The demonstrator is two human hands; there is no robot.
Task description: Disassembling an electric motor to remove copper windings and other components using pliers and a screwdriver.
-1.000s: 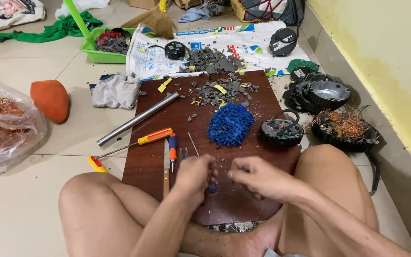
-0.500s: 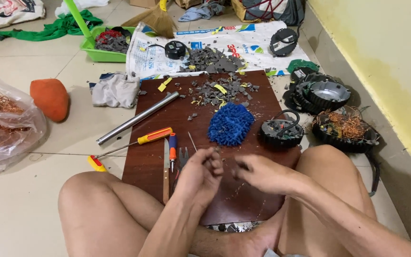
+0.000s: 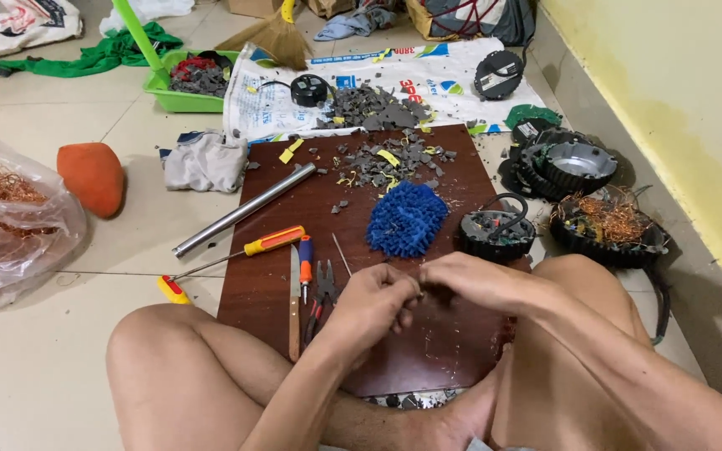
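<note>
Hands meet over the near half of the dark brown board (image 3: pixel 461 351), which lies on the tiled floor between the person's crossed legs. The left hand (image 3: pixel 375 302) and right hand (image 3: pixel 478 282) are drawn fingertip to fingertip, and both grips are closed on a small dark piece (image 3: pixel 421 291) pinched between them, just above the board and near its middle line. The piece is almost wholly hidden by the fingers, so its kind cannot be told; what shows runs roughly left to right, from one hand to the other, and that appears to be its long axis. Which end leads cannot be told.

Judged from this pose, the work is fine picking or pulling at the piece. It would go best with both pinches kept close to the point worked on, forearms braced on the knees, and the piece held low over the board so that fragments fall there.

Left of the hands lie pliers (image 3: pixel 321 294), a knife (image 3: pixel 294 305), a small orange screwdriver (image 3: pixel 305 260) and a long yellow-handled screwdriver (image 3: pixel 236 259); farther off, a steel tube (image 3: pixel 244 209). Beyond the hands sit a blue fluffy pad (image 3: pixel 407 220), a scatter of grey chips (image 3: pixel 386 160) and a round black motor housing (image 3: pixel 495 234).
</note>
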